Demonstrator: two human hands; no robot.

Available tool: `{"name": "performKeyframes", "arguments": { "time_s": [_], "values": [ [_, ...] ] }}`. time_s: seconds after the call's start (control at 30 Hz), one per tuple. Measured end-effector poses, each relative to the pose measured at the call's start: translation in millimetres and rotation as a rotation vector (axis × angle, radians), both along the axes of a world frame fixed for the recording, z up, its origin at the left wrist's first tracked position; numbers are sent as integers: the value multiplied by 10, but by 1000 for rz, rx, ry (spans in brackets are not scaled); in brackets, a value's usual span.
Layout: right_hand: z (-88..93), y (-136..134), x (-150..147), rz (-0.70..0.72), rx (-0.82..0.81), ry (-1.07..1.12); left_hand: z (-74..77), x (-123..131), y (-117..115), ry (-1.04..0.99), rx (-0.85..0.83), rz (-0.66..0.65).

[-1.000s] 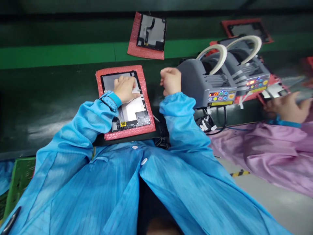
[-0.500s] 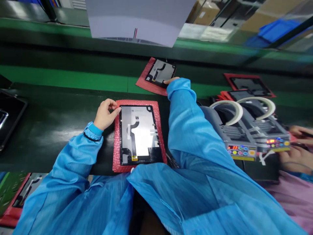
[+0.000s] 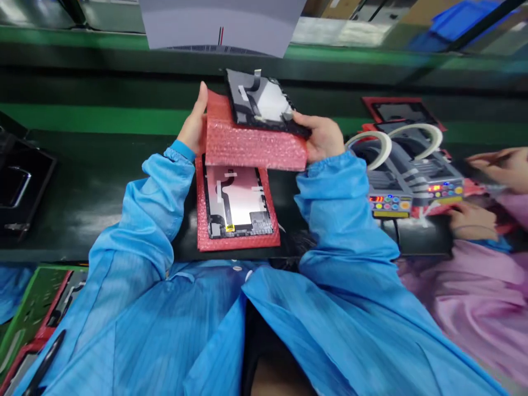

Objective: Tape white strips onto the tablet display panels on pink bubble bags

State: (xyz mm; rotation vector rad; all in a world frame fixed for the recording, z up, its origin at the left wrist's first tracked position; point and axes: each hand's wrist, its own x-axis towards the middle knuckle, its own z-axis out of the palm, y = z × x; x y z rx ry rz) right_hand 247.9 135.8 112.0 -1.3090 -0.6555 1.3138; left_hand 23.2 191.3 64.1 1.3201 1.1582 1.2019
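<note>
My two hands hold a second tablet panel on its pink bubble-wrap sheet, lifted above the bench. My left hand lies flat against the sheet's left edge, fingers stretched upward. My right hand grips the panel and sheet at the right corner, thumb on top. Directly below lies another tablet panel, back side up with a flex cable showing, on its own pink bubble-wrap sheet on the dark green bench.
Two grey tape dispensers with white tape rolls stand at the right. A co-worker in a pink coat has hands beside them. More panels on red sheets lie behind. A dark tray sits at left, a green crate lower left.
My right hand has pulled the far panel and its pink sheet off the conveyor toward me. My left hand has left the near panel's corner and now supports the lifted sheet.
</note>
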Motion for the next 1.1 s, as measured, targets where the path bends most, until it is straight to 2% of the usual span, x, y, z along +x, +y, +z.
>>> {"name": "performKeyframes", "arguments": {
  "time_s": [0.07,0.17,0.27,0.37,0.43,0.53,0.6,0.73,0.9,1.1],
  "values": [
    [-15,-454,-66,42,-20,-16,61,36,-250,-69,-91,-77],
    [-201,-895,-60,108,-82,-194,-66,40,-638,-194,-169,-132],
    [-417,-1078,21,4,-81,-460,-298,46,-929,-260,-204,-121],
    [-527,-1112,50,36,-104,-459,-433,75,-1091,-268,-198,-126],
    [-543,-1102,22,64,-105,-365,-451,88,-1148,-198,-148,-95],
    [-528,-1091,-23,-15,-75,-294,-420,74,-1190,60,-51,48],
    [-510,-1104,-18,-50,-58,-280,-377,49,-1203,243,-85,118],
    [-479,-1201,34,-39,0,-307,-271,-24,-1211,434,-212,81],
    [-536,-1360,-34,14,-15,-302,-227,-194,-1255,541,-191,79],
    [-651,-1382,-198,72,-26,-321,-255,-308,-1305,474,-253,26]
  ]
}}
